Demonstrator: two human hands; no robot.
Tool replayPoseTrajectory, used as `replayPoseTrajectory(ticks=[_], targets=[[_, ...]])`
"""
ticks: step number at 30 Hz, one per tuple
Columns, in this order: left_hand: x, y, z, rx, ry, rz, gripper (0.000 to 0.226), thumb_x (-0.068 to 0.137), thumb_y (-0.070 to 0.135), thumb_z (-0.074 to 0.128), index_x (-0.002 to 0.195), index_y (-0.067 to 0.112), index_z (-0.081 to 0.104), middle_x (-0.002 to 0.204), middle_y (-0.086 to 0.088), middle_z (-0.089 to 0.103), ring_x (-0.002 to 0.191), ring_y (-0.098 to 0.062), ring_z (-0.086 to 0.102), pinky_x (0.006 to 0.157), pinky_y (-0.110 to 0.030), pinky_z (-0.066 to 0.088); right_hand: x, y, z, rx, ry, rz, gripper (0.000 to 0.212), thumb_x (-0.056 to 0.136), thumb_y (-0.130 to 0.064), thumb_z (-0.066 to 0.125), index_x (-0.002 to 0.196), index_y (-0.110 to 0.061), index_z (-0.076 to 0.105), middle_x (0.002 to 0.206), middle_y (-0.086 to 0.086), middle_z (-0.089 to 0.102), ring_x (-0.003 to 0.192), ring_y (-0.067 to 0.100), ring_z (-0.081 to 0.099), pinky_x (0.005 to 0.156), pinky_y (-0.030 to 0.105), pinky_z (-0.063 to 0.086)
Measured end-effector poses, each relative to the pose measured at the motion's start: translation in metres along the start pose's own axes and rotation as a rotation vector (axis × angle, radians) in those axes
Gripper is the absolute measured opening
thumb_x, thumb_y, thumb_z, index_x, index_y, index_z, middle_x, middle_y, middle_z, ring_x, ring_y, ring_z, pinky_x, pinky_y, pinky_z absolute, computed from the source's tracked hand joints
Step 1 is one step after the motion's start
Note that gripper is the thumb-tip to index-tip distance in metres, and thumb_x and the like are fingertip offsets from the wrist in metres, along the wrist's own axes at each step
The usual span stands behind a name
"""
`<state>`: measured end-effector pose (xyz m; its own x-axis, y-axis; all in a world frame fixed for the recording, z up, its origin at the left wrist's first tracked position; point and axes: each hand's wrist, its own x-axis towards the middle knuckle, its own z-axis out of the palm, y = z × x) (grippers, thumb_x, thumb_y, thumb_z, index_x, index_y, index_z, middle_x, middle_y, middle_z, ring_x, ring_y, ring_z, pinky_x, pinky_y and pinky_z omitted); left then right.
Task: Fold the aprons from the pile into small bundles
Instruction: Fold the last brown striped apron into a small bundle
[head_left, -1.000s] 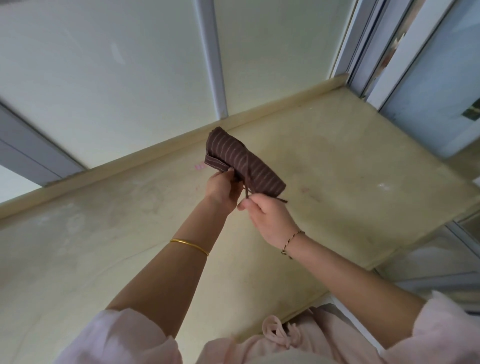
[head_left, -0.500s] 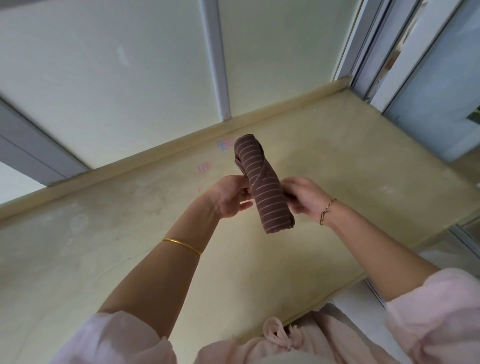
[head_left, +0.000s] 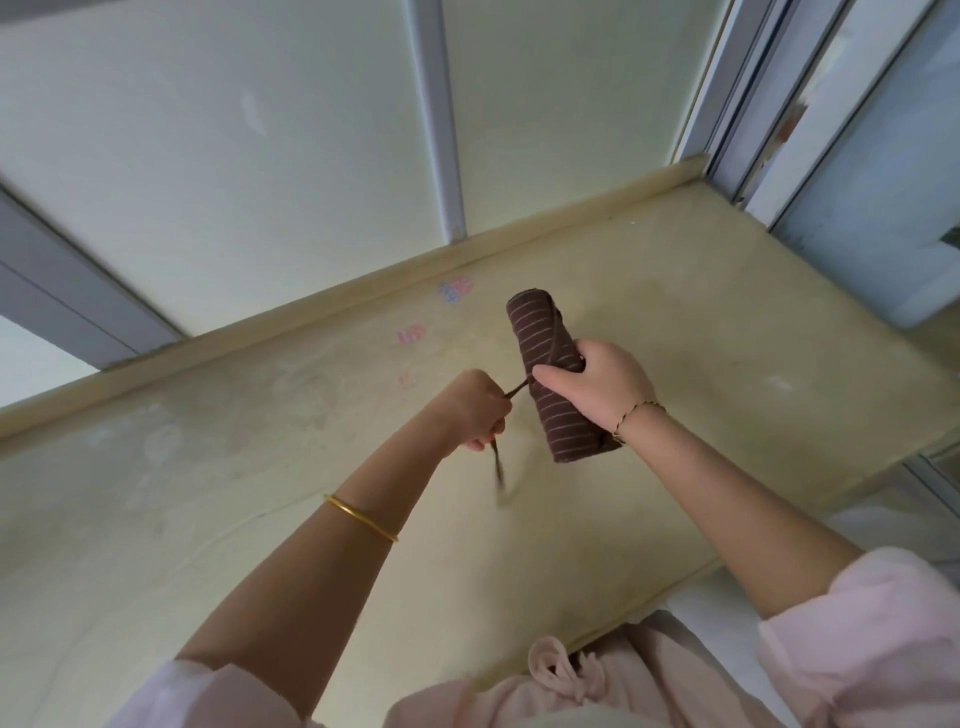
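Note:
A brown apron with thin pale stripes (head_left: 540, 338) is rolled into a tight bundle and held in the air above a beige counter (head_left: 701, 322). My right hand (head_left: 605, 387) is wrapped around the roll's middle. One apron strap runs diagonally across the roll. My left hand (head_left: 475, 410) is closed on the apron's strap (head_left: 497, 462), which is pulled taut to the left of the roll, its loose end hanging blurred below the fist. No pile of aprons is in view.
The beige counter meets a pale wall (head_left: 260, 130) along a raised back edge (head_left: 311, 306). Small pink and blue marks (head_left: 454, 288) sit on the counter near that edge. A grey window frame (head_left: 748, 93) stands at the right.
My right hand has moved over the roll and now grips its middle. My left hand has left the roll, taken the strap and pulled it out to the left.

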<state>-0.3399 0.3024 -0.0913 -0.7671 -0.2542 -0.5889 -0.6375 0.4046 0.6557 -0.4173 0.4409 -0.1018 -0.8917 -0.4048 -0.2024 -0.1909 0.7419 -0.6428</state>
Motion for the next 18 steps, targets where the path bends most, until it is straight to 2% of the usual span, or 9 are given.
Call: replayPoseTrajectory(ticks=[2,4,6,8,9,11,13,16,18], targets=[[-0.008,0.000,-0.006,0.255,-0.062,0.089,0.019,0.093,0.014,0.051,0.089,0.002,0.066,0.066,0.000,0.059,0.054,-0.010,0.048,0.051,-0.019,0.037,-0.002,-0.003,0.001,-0.289,0.017,-0.036,0.034,0.078,-0.051,0.061,0.089,-0.019,0.060,0.084,-0.001,0.060,0.068,0.021,0.059,0.059,0.029,0.047],[-0.019,0.003,-0.007,0.446,-0.095,0.136,0.025,0.094,0.019,0.051,0.093,0.006,0.072,0.083,-0.002,0.065,0.077,-0.014,0.057,0.066,-0.022,0.042,-0.007,-0.007,0.007,-0.500,-0.028,-0.029,0.036,0.081,-0.049,0.060,0.098,-0.018,0.059,0.090,0.000,0.048,0.066,0.021,0.053,0.057,0.028,0.041],[-0.025,0.003,-0.002,0.619,0.000,0.181,0.026,0.093,0.029,0.051,0.089,0.017,0.074,0.106,-0.002,0.061,0.105,-0.021,0.048,0.089,-0.031,0.039,-0.013,-0.007,0.019,-0.613,-0.095,-0.005,0.039,0.084,-0.048,0.060,0.105,-0.016,0.056,0.094,0.002,0.040,0.061,0.019,0.047,0.051,0.027,0.036],[-0.028,0.000,0.007,0.651,0.092,0.233,0.027,0.088,0.037,0.053,0.081,0.022,0.074,0.112,0.002,0.054,0.111,-0.022,0.038,0.095,-0.038,0.032,-0.021,-0.004,0.033,-0.639,-0.161,-0.011,0.042,0.085,-0.049,0.058,0.107,-0.013,0.053,0.101,0.004,0.043,0.060,0.018,0.046,0.050,0.027,0.034],[-0.026,-0.005,0.012,0.570,0.086,0.251,0.031,0.085,0.039,0.053,0.078,0.017,0.073,0.107,0.000,0.057,0.106,-0.022,0.042,0.092,-0.039,0.035,-0.024,-0.001,0.040,-0.621,-0.200,-0.028,0.041,0.085,-0.047,0.056,0.108,-0.012,0.052,0.106,0.006,0.045,0.066,0.021,0.050,0.053,0.028,0.037],[-0.024,-0.011,0.021,0.215,0.041,0.288,0.042,0.078,0.041,0.052,0.073,0.002,0.067,0.089,-0.017,0.063,0.083,-0.024,0.054,0.083,-0.045,0.049,-0.028,0.005,0.043,-0.528,-0.291,-0.085,0.039,0.083,-0.042,0.057,0.110,-0.015,0.052,0.111,0.006,0.047,0.080,0.026,0.057,0.063,0.030,0.043],[-0.023,-0.014,0.027,-0.106,0.081,0.250,0.034,0.082,0.029,0.057,0.075,-0.002,0.068,0.085,-0.022,0.066,0.069,-0.025,0.057,0.076,-0.046,0.051,-0.027,0.011,0.036,-0.333,-0.428,-0.135,0.036,0.079,-0.038,0.065,0.107,-0.017,0.056,0.103,0.005,0.053,0.084,0.026,0.060,0.068,0.031,0.049],[-0.018,-0.019,0.036,-0.259,0.096,0.204,0.023,0.090,0.015,0.056,0.084,-0.003,0.070,0.083,-0.022,0.065,0.069,-0.023,0.058,0.070,-0.038,0.052,-0.020,0.024,0.018,-0.008,-0.533,-0.109,0.004,0.085,-0.016,0.063,0.087,-0.013,0.060,0.074,0.001,0.058,0.066,0.015,0.057,0.057,0.021,0.044],[-0.016,-0.019,0.041,-0.282,0.043,0.198,0.018,0.090,0.008,0.055,0.085,-0.002,0.069,0.080,-0.017,0.060,0.070,-0.022,0.055,0.063,-0.036,0.050,-0.018,0.033,0.013,0.081,-0.474,-0.072,0.015,0.090,-0.005,0.053,0.088,-0.015,0.064,0.063,-0.003,0.056,0.054,0.009,0.046,0.048,0.016,0.035]])
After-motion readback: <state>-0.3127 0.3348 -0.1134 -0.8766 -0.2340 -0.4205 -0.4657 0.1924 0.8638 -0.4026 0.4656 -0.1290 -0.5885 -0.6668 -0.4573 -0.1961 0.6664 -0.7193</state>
